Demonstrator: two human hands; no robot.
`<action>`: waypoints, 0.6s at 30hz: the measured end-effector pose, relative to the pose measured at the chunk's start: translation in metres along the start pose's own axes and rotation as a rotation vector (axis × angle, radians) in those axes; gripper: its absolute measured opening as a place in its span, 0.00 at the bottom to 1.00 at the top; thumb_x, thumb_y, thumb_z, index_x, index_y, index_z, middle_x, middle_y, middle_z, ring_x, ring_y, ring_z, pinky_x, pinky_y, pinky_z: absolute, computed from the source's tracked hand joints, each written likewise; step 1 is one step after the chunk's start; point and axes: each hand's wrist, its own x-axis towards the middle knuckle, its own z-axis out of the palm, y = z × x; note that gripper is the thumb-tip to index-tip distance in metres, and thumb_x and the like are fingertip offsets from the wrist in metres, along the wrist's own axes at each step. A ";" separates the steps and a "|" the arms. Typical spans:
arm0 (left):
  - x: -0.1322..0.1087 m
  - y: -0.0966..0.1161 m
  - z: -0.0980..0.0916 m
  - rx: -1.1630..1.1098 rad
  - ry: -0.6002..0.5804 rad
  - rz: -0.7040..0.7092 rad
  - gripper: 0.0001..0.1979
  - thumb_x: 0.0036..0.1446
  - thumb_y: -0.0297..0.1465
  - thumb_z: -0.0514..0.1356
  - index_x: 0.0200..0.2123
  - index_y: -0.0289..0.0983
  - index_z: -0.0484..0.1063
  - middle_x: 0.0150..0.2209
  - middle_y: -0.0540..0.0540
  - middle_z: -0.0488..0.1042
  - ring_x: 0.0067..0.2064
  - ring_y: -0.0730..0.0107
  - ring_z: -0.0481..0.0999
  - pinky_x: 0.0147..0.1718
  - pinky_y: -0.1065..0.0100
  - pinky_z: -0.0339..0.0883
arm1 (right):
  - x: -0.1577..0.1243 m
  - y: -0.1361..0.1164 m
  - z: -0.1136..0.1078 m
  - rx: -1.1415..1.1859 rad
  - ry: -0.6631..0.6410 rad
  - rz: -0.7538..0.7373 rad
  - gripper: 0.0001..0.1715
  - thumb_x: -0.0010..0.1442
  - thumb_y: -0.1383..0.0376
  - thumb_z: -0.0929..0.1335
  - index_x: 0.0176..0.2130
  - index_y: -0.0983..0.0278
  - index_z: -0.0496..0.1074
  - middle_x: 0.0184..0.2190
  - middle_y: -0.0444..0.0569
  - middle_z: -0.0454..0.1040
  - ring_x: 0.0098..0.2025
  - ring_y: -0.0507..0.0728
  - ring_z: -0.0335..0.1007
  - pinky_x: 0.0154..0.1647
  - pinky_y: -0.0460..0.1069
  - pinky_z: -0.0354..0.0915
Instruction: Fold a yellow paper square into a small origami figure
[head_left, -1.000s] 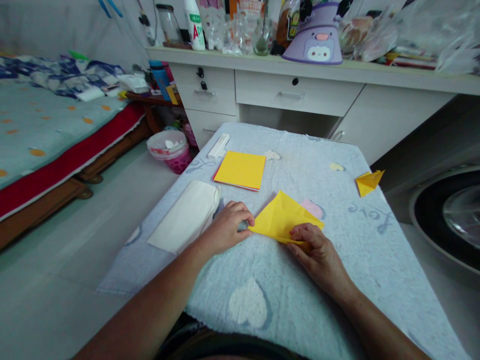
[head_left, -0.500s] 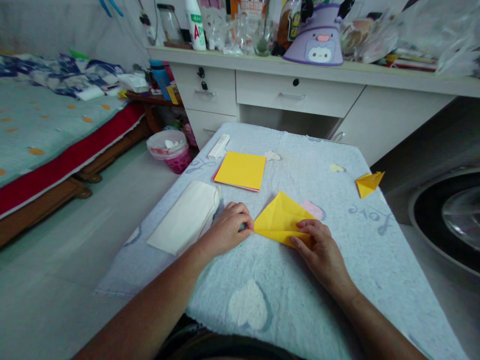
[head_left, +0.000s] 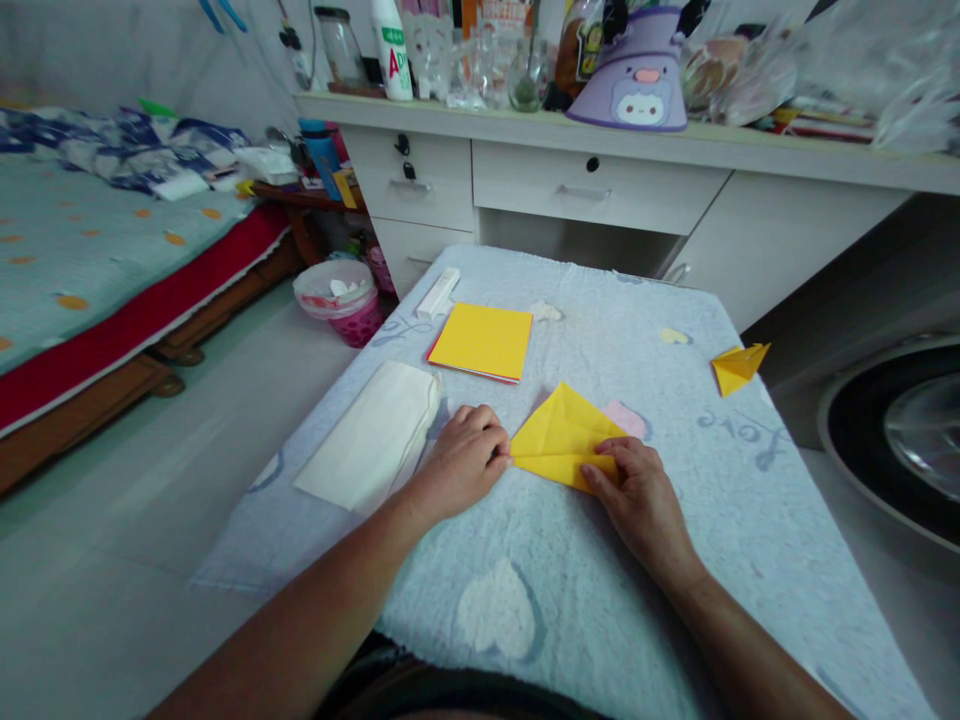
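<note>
A folded sheet of yellow origami paper [head_left: 564, 432] lies on the cloth-covered table, with a crease running across its lower part and one corner pointing away from me. My left hand [head_left: 471, 455] pinches its left corner between thumb and fingers. On the right side my right hand [head_left: 637, 487] grips the paper's lower edge, thumb and fingers pressed on it. Beyond the left hand sits a stack of square paper [head_left: 484, 340] with a yellow sheet on top. A small folded yellow paper piece [head_left: 738, 368] rests near the table's right edge.
A white cloth-like packet [head_left: 369, 432] lies left of my left hand. A slim white box [head_left: 438, 293] is near the table's far left edge. Beyond the table stands a white cabinet [head_left: 600, 190] with crowded items on top. A washing machine [head_left: 900, 430] is at right.
The thumb of my right hand has shifted slightly up on the paper, and the lower fold looks flatter. My left hand stays at the left corner, nearly still.
</note>
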 end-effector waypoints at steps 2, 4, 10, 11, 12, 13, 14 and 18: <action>-0.001 0.001 0.001 0.010 0.004 0.003 0.04 0.56 0.24 0.59 0.30 0.38 0.71 0.38 0.48 0.68 0.44 0.62 0.64 0.46 0.60 0.62 | 0.001 -0.001 0.000 -0.010 -0.001 -0.004 0.12 0.58 0.58 0.67 0.37 0.63 0.74 0.41 0.55 0.74 0.45 0.64 0.66 0.50 0.60 0.63; -0.001 0.002 0.001 0.017 0.002 0.000 0.04 0.56 0.24 0.58 0.30 0.38 0.70 0.38 0.47 0.67 0.44 0.62 0.64 0.46 0.59 0.62 | 0.001 -0.003 0.000 -0.014 0.005 -0.006 0.12 0.58 0.58 0.67 0.37 0.63 0.74 0.41 0.55 0.74 0.45 0.64 0.66 0.49 0.60 0.63; -0.001 0.005 -0.001 0.036 -0.008 -0.014 0.05 0.55 0.23 0.58 0.30 0.38 0.70 0.38 0.47 0.67 0.44 0.62 0.64 0.46 0.59 0.62 | 0.002 -0.004 0.001 -0.011 0.048 -0.002 0.12 0.57 0.58 0.68 0.37 0.63 0.74 0.41 0.56 0.73 0.44 0.64 0.66 0.48 0.60 0.64; 0.000 0.005 -0.001 0.037 -0.009 -0.014 0.05 0.55 0.23 0.58 0.30 0.38 0.70 0.38 0.47 0.67 0.45 0.62 0.64 0.46 0.59 0.62 | 0.002 -0.004 0.001 -0.012 0.045 -0.001 0.12 0.57 0.58 0.68 0.36 0.63 0.74 0.41 0.56 0.73 0.44 0.64 0.66 0.48 0.60 0.64; 0.000 0.006 -0.001 0.038 -0.010 -0.014 0.05 0.55 0.23 0.58 0.30 0.38 0.70 0.38 0.47 0.67 0.45 0.62 0.64 0.46 0.59 0.62 | 0.002 -0.004 0.001 -0.016 0.041 0.001 0.11 0.57 0.58 0.68 0.36 0.63 0.74 0.41 0.56 0.73 0.44 0.64 0.66 0.48 0.60 0.64; 0.000 0.006 -0.001 0.038 -0.011 -0.016 0.05 0.55 0.23 0.58 0.30 0.38 0.70 0.38 0.47 0.68 0.44 0.62 0.64 0.46 0.60 0.62 | 0.002 -0.004 0.001 -0.022 0.038 0.002 0.11 0.57 0.58 0.68 0.36 0.63 0.74 0.41 0.56 0.73 0.44 0.64 0.66 0.48 0.60 0.64; 0.000 0.006 -0.001 0.040 -0.010 -0.019 0.05 0.55 0.23 0.58 0.29 0.38 0.70 0.38 0.47 0.68 0.44 0.62 0.64 0.46 0.60 0.62 | 0.003 -0.004 0.001 -0.029 0.033 0.002 0.11 0.57 0.59 0.68 0.36 0.64 0.74 0.41 0.56 0.73 0.44 0.64 0.66 0.48 0.60 0.64; 0.002 0.007 0.000 0.053 -0.006 -0.032 0.05 0.54 0.23 0.59 0.29 0.38 0.70 0.37 0.47 0.68 0.44 0.62 0.64 0.45 0.60 0.62 | 0.004 -0.003 0.001 -0.060 0.022 -0.007 0.11 0.58 0.59 0.68 0.35 0.64 0.74 0.41 0.56 0.72 0.43 0.64 0.66 0.47 0.59 0.64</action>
